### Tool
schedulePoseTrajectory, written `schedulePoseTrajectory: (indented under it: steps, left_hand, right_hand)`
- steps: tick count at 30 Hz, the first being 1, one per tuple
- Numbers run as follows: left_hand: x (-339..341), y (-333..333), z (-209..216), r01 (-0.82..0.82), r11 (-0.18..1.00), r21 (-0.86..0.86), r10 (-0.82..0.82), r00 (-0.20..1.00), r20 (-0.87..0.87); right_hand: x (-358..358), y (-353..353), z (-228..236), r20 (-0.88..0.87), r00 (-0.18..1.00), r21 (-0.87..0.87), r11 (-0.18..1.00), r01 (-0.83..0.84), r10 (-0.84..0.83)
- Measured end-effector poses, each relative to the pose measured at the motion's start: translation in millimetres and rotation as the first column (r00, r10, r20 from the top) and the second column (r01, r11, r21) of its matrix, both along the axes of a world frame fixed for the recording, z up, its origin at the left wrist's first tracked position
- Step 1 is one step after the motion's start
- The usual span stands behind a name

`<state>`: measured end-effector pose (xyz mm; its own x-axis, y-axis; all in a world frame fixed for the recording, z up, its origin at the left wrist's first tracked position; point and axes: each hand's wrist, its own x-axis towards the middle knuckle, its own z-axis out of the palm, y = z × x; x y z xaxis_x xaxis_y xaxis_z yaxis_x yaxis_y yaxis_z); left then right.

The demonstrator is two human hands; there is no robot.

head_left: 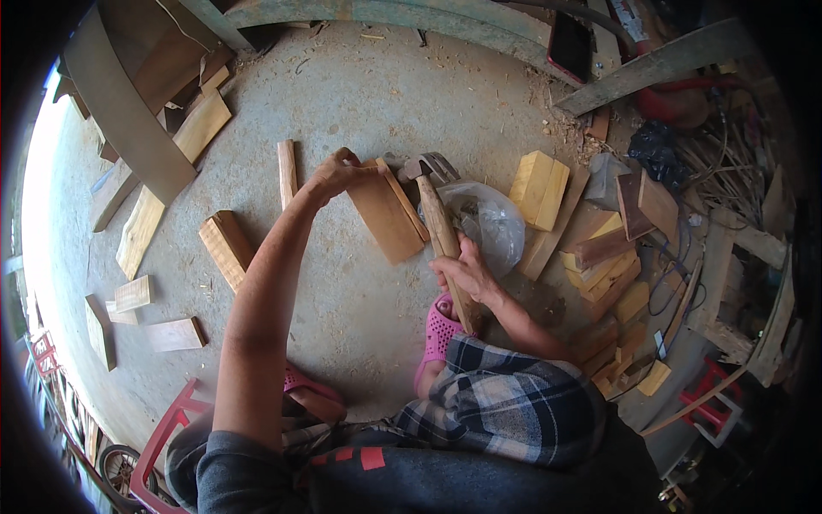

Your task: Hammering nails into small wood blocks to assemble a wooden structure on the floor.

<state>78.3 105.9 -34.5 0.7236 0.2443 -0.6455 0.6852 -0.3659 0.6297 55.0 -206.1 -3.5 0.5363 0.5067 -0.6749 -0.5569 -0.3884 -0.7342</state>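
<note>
My right hand (pixel 467 272) is wrapped round the wooden handle of a claw hammer (pixel 441 218). The hammer's metal head is at the far end, beside the top corner of a brown wooden piece (pixel 385 214). That piece seems to be made of a wide board with a narrower strip along its right side. My left hand (pixel 338 174) grips its far end, with thumb and fingers closed at the top edge. Whether a nail is between the fingertips is too small to tell. Just right of the hammer, a clear plastic bag (pixel 492 224) lies on the floor.
Yellowish wood blocks (pixel 539 190) and a heap of offcuts (pixel 608 274) lie to the right. Left are a thick block (pixel 227 244), a thin stick (pixel 287 171) and long planks (pixel 128 111). A red plastic chair (pixel 167 428) stands near left. A phone (pixel 569 47) lies at the back.
</note>
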Motion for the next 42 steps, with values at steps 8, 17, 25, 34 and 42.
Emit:
schedulePoseTrajectory:
  steps: [8,17,25,34,42]
  left_hand:
    - [-37.3,-37.1,-13.3,0.302,0.95,0.076,-0.288,0.945,-0.153]
    - [-78.4,-85.0,50.4,-0.017,0.994,-0.112,0.015,1.0,-0.022]
    - [-65.1,-26.0,121.8,0.087,0.781,0.619,-0.404,0.826,0.393]
    - [-51.2,-38.4,118.5,0.141,0.711,0.689,-0.374,0.905,0.201]
    - [-43.3,-33.3,106.8,0.119,0.714,0.69,-0.39,0.886,0.251]
  right_hand:
    - [-25.0,-2.5,1.0,-0.142,0.988,0.037,0.997,0.065,-0.059]
    - [-3.9,-15.9,26.3,0.112,0.992,0.055,0.997,0.048,-0.054]
    - [5.2,-5.5,43.4,0.613,0.772,-0.092,0.986,-0.142,0.168]
    - [9.1,29.1,79.6,0.696,0.706,-0.026,0.987,-0.157,0.131]
    - [18.9,-12.8,-6.4,0.696,0.693,-0.228,0.973,-0.036,0.189]
